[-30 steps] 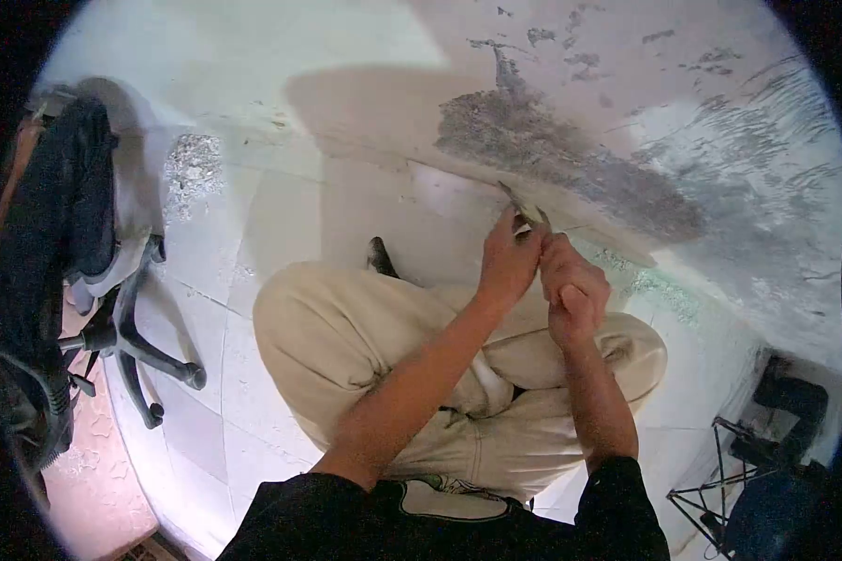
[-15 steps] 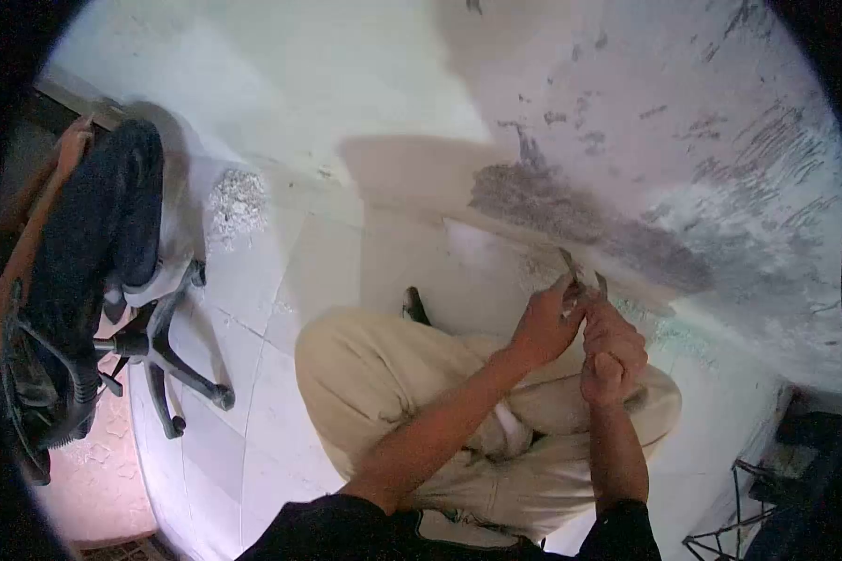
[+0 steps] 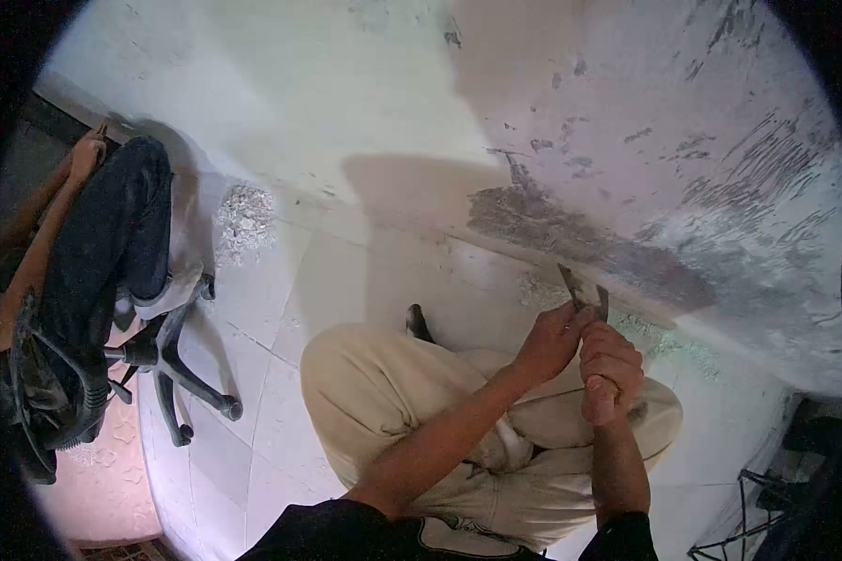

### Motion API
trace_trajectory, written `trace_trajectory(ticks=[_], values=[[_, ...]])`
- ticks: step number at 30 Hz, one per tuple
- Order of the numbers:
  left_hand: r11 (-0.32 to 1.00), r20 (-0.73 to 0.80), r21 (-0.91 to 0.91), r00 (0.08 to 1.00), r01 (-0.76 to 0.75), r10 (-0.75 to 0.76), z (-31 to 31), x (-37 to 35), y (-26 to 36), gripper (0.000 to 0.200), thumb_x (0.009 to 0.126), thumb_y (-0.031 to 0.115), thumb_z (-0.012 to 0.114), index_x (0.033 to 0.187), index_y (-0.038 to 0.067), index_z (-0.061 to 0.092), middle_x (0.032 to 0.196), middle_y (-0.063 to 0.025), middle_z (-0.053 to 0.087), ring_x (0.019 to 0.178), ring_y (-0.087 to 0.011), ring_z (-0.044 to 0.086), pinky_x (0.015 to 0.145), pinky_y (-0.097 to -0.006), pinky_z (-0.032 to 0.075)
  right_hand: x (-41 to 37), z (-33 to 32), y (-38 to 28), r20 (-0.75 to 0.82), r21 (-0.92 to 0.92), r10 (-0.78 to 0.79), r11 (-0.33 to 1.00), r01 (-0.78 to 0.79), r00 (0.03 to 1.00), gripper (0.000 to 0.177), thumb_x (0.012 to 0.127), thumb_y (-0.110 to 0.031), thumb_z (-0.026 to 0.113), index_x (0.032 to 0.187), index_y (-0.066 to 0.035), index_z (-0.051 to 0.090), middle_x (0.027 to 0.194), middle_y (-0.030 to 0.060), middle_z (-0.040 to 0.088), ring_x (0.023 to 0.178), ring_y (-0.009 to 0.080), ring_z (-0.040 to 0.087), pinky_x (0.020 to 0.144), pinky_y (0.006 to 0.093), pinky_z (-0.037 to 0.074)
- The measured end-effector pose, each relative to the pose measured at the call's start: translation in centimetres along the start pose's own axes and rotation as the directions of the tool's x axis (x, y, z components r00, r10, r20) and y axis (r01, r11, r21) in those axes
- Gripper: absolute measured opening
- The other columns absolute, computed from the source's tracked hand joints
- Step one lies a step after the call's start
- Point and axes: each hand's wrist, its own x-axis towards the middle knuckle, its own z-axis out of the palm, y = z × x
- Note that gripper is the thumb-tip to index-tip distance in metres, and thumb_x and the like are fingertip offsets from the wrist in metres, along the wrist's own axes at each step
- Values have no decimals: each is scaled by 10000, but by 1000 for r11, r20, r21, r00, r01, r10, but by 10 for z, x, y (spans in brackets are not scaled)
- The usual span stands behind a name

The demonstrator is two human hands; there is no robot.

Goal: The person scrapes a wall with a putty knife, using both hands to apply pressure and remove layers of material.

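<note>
Both hands are together in front of the lower wall, above my crossed legs. My left hand [image 3: 546, 344] is closed by a thin metal scraper blade [image 3: 568, 280] that points up and to the left. My right hand [image 3: 612, 363] is wrapped round the handle of a scraper [image 3: 602, 301], its thumb towards me. Pale material shows between the two dark blade edges. The fingers hide the handles, so I cannot tell fully how the blades join or touch. Behind them, the wall [image 3: 627, 257] has a rough grey patch where its coating is off.
White flakes [image 3: 245, 217] lie heaped on the tiled floor, with greenish crumbs [image 3: 678, 344] along the wall base. A co-worker in dark trousers [image 3: 103, 220] sits on a wheeled chair [image 3: 164, 351] at left. A dark object [image 3: 417, 323] lies beyond my knee. A black metal frame [image 3: 744, 514] stands at lower right.
Both hands have come slightly down towards me, and the blades show more clearly. The co-worker's hands have shifted a little. The whole view has tilted slightly.
</note>
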Motion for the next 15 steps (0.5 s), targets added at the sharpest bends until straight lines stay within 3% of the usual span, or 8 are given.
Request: trace_trajectory(ticks=[3, 5, 7, 8, 9, 10, 12, 15], values=[[996, 17, 89, 1000, -20, 19, 3, 2, 1, 440, 964, 377, 419, 935, -40, 556, 800, -196, 601, 717, -263, 536, 726, -373, 437, -4, -2, 0, -57, 73, 12, 997, -8, 998, 383, 814, -213, 526, 515, 5, 428, 494, 67, 396, 455, 210, 366, 504, 346, 329], [990, 11, 135, 999, -33, 32, 4, 4, -7, 457, 964, 389, 411, 923, -41, 560, 803, -205, 602, 719, -289, 544, 733, -383, 436, -1, -2, 4, -11, 39, 12, 999, -12, 1000, 378, 820, -204, 509, 515, 2, 424, 495, 66, 396, 457, 208, 362, 497, 345, 322], [999, -41, -10, 998, 41, -41, 4, 6, -18, 447, 970, 361, 380, 929, -43, 568, 871, -225, 613, 786, -368, 572, 768, -408, 443, -5, -3, 13, 32, 5, 25, 1000, -25, 999, 373, 826, -194, 492, 515, -1, 421, 497, 66, 395, 459, 207, 358, 491, 344, 315], [999, -39, -6, 999, 37, -37, 3, 6, -34, 447, 970, 361, 380, 929, -43, 568, 871, -225, 613, 786, -368, 572, 768, -408, 443, -13, -6, 22, 52, -41, 133, 991, -130, 990, 372, 842, -222, 504, 544, -6, 450, 527, 73, 437, 461, 208, 387, 487, 337, 337], [941, -39, 311, 987, -133, 153, 2, 8, -53, 371, 957, 293, 406, 930, -47, 552, 888, -235, 601, 804, -379, 574, 731, -419, 450, -19, -8, 29, 62, -96, 233, 969, -227, 970, 373, 858, -249, 516, 573, -12, 480, 556, 80, 479, 463, 209, 415, 483, 330, 358], [753, 27, 590, 938, -293, 344, 4, 8, -61, 297, 944, 226, 433, 932, -52, 536, 905, -244, 589, 823, -391, 576, 693, -430, 457, -25, -7, 29, 47, -112, 212, 972, -205, 976, 373, 858, -249, 516, 573, -12, 480, 556, 80, 479, 463, 209, 415, 483, 330, 358], [819, -60, 546, 967, -175, 247, 8, 1, -49, 213, 910, 153, 451, 964, -29, 548, 966, -233, 591, 871, -398, 570, 715, -444, 467, -31, -8, 29, 8, 29, 253, 967, -253, 967, 446, 890, -329, 502, 579, -11, 464, 581, 78, 495, 459, 192, 411, 475, 327, 353], [856, -60, 455, 951, -245, 304, 6, 15, -58, 215, 905, 139, 456, 1005, -21, 559, 958, -224, 597, 861, -390, 573, 735, -449, 462, -30, -8, 46, -27, 57, 67, 996, -65, 997, 454, 906, -319, 482, 569, -16, 454, 552, 76, 479, 451, 178, 403, 461, 329, 345]])
